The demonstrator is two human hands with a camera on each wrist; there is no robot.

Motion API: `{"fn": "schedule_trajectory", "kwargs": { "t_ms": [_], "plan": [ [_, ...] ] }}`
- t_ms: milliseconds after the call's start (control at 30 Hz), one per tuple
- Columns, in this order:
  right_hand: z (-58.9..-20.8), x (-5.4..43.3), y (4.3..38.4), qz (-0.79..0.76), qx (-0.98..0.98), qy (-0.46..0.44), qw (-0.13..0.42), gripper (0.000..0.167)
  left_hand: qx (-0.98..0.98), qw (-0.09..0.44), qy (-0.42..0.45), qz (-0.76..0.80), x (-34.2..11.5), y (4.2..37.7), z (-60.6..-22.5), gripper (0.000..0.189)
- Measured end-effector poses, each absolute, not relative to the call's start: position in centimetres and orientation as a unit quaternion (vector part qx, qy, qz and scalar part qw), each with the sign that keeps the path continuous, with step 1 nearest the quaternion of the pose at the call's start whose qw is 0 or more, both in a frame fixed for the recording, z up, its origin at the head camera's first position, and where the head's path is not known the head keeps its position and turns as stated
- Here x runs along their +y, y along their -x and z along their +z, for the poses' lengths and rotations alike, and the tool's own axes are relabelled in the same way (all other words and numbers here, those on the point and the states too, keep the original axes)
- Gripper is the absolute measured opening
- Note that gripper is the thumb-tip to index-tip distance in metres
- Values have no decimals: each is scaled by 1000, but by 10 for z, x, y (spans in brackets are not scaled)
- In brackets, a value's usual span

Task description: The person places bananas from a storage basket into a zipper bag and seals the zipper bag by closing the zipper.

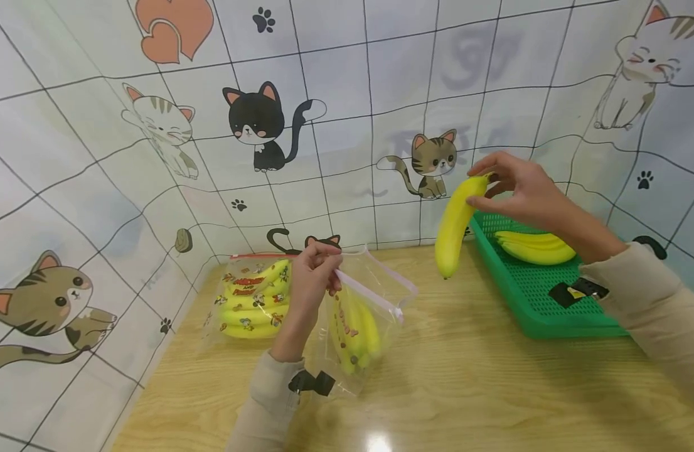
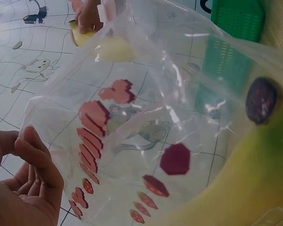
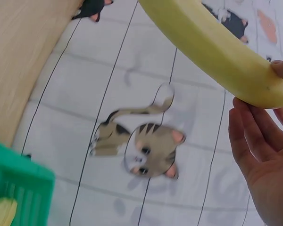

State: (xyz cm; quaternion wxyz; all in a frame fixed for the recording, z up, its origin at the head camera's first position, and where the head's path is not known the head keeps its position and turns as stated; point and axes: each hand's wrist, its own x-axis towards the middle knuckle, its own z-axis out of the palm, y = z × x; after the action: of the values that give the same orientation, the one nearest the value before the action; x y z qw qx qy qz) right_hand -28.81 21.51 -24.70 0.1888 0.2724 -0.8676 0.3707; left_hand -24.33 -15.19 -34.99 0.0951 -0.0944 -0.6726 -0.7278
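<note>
My right hand (image 1: 519, 188) pinches a yellow banana (image 1: 457, 226) by its upper end, and the banana hangs down above the table beside the green basket. In the right wrist view the thumb and fingertips press on both sides of the banana (image 3: 212, 52). My left hand (image 1: 313, 276) pinches the top edge of a clear zip bag (image 1: 392, 282), whose mouth gapes. Inside that bag several bananas (image 1: 355, 333) stand behind red print. In the left wrist view the bag (image 2: 146, 117) spreads wide beside the left fingers, with a banana's dark tip close to the camera.
A second clear zip bag (image 1: 251, 301) with a red seal and cartoon print lies full of bananas at the left. The green basket (image 1: 528, 320) at the right holds more bananas (image 1: 536, 248). Behind the wooden table (image 1: 448, 389) hangs a cat-patterned wall sheet (image 1: 347, 125).
</note>
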Motion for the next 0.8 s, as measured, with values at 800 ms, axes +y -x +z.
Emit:
{"fn": "schedule_trajectory", "kwargs": {
  "t_ms": [800],
  "plan": [
    [-254,118,272,351,-810,-420,213,39,-677,93,89,-724,-152,244,-349,14]
  ]
}}
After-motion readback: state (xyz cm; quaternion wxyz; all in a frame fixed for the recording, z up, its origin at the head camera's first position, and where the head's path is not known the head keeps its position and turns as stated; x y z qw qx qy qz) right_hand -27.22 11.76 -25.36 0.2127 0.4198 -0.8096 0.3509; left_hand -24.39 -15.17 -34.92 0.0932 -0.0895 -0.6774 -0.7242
